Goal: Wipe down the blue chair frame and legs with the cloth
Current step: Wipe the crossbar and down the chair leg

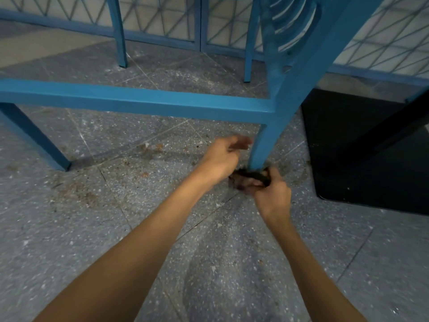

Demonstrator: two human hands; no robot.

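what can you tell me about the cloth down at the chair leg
The cloth is a small dark rag, crumpled and soft-looking, too blurred to show weave or pattern. It is bunched around the foot of the blue chair leg, right at the speckled floor. The right hand grips it from the near side, fingers curled into it. The left hand is higher, beside the leg, and does not touch it.
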